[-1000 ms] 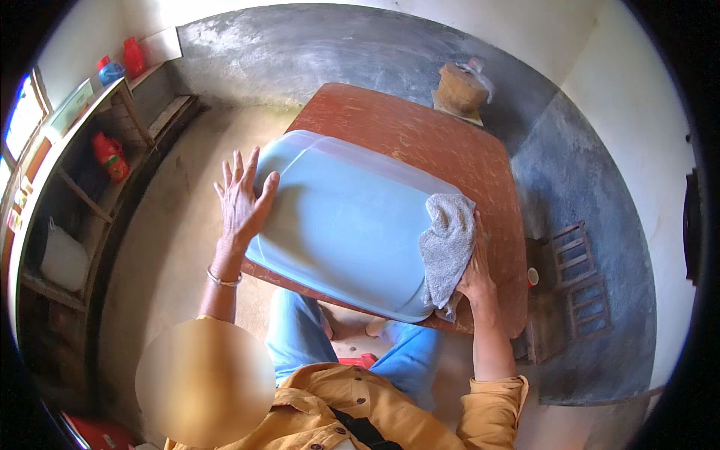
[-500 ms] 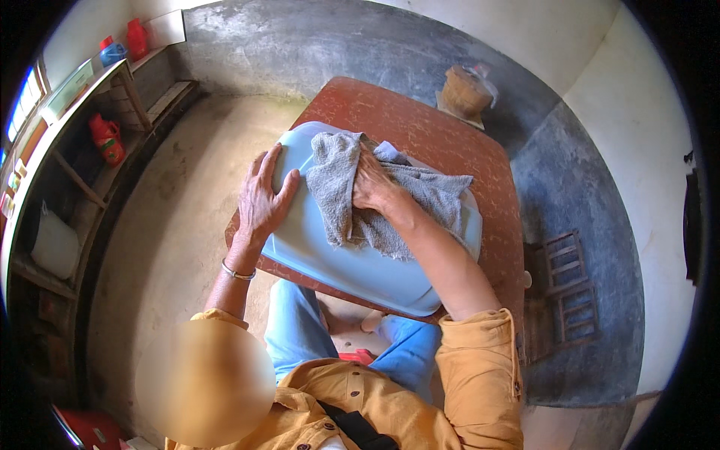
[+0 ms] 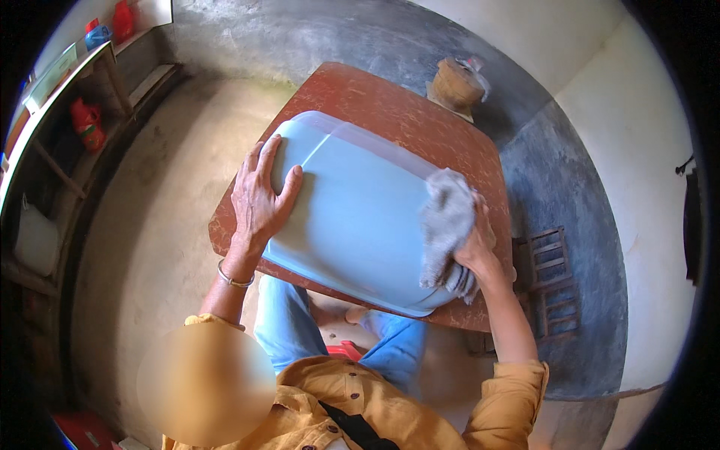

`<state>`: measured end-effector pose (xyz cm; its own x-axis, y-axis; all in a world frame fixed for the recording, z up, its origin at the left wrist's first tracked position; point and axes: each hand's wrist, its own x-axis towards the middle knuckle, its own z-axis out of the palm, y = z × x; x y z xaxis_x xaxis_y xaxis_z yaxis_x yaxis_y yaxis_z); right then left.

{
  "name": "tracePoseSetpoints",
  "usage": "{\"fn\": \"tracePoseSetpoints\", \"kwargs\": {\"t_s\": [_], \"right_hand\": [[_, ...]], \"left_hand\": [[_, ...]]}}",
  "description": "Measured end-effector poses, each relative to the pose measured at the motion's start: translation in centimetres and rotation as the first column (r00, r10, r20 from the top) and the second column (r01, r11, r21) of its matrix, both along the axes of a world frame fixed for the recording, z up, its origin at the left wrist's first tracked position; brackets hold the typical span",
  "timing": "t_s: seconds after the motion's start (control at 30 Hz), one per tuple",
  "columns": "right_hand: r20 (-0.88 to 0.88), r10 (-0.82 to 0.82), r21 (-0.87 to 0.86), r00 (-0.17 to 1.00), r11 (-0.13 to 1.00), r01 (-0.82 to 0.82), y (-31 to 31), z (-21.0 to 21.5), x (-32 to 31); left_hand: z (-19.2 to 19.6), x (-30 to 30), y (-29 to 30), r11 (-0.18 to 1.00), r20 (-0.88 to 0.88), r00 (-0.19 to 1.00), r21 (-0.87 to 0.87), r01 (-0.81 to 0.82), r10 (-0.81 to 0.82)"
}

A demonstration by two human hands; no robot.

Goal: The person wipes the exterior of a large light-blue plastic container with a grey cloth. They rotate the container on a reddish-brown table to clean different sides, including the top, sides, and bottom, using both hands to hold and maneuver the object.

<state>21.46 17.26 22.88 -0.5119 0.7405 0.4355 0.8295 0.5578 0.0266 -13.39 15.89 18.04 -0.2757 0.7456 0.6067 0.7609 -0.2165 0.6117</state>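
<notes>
A large light-blue plastic lid or shallow tub (image 3: 360, 202) lies across a red-brown table (image 3: 390, 94), its smooth broad face up. My left hand (image 3: 259, 191) rests on its left end, fingers apart and laid over the edge. At the opposite end, my right hand (image 3: 478, 236) grips a bunched grey cloth (image 3: 446, 225) and presses it to the blue surface near the right edge. The cloth hides part of that edge, and some of my right fingers are tucked behind its folds.
A woven basket (image 3: 456, 84) stands beyond the table's far right corner. Shelves along the left wall carry red flasks (image 3: 88, 124) and a white container (image 3: 36, 238). A wooden rack (image 3: 551, 277) leans by the right wall. My knees (image 3: 289, 319) are under the table's near edge.
My right hand has swept the cloth from the middle of the blue plastic to its right end, and the spread cloth is now bunched. My left hand stays on the left end.
</notes>
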Motion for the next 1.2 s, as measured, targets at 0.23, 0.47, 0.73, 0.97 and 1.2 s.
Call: {"fn": "tracePoseSetpoints", "kwargs": {"t_s": [0.23, 0.47, 0.73, 0.97, 1.2], "right_hand": [[0.369, -0.024, -0.251, 0.929, 0.960, 0.124, 5.9, 0.3, -16.6], [0.053, 0.199, -0.248, 0.979, 0.952, -0.180, 7.2, -1.4, -12.5], [-0.347, -0.016, -0.415, 0.938, 0.899, -0.139, 1.8, 2.8, 2.8], [0.035, 0.007, -0.398, 0.999, 0.917, 0.008, 6.1, 2.3, -3.2], [0.233, 0.044, -0.552, 0.972, 0.828, 0.094, 11.5, 0.7, -17.1]], "left_hand": [[0.5, -0.1, 0.1, 0.999, 0.022, 0.999, -0.034, 0.025, -0.024], [0.3, -0.2, 0.1, 0.999, 0.019, 1.000, -0.038, -0.006, 0.006], [0.8, 0.6, -0.3, 0.999, 0.050, 0.999, -0.041, 0.004, -0.002], [-0.2, 0.1, -0.1, 0.999, -0.009, 0.999, -0.012, -0.038, 0.038], [1.6, 1.3, -0.4, 1.000, 0.030, 0.999, 0.005, 0.021, -0.021]]}}
